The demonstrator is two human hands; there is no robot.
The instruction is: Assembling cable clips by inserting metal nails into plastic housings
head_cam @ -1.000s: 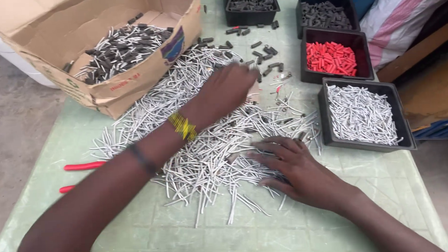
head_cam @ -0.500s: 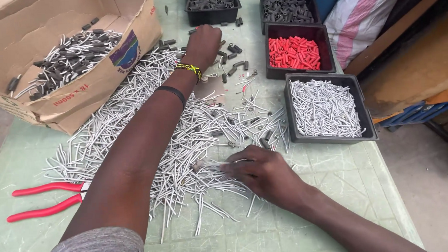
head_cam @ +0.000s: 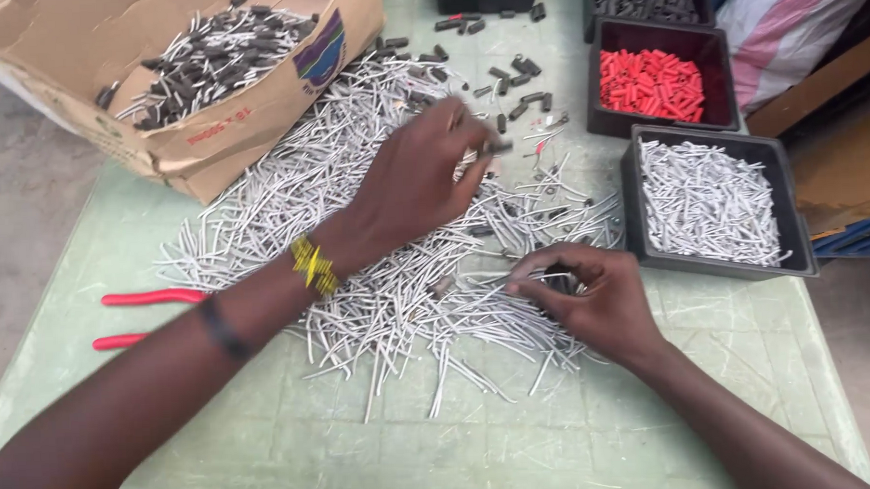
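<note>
Hands are working over grey pins (head_cam: 357, 209) on the bench (head_cam: 268, 443): left hand (head_cam: 423, 177) pinching something small and blurred, right hand (head_cam: 591, 297) gripping one pin.

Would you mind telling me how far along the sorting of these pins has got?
Done: a tray is covered with grey pins, and a box holds capped ones. In hand: the left hand carries a small piece; the right hand pinches in the pile. Left: a large pile covers the table.
</note>
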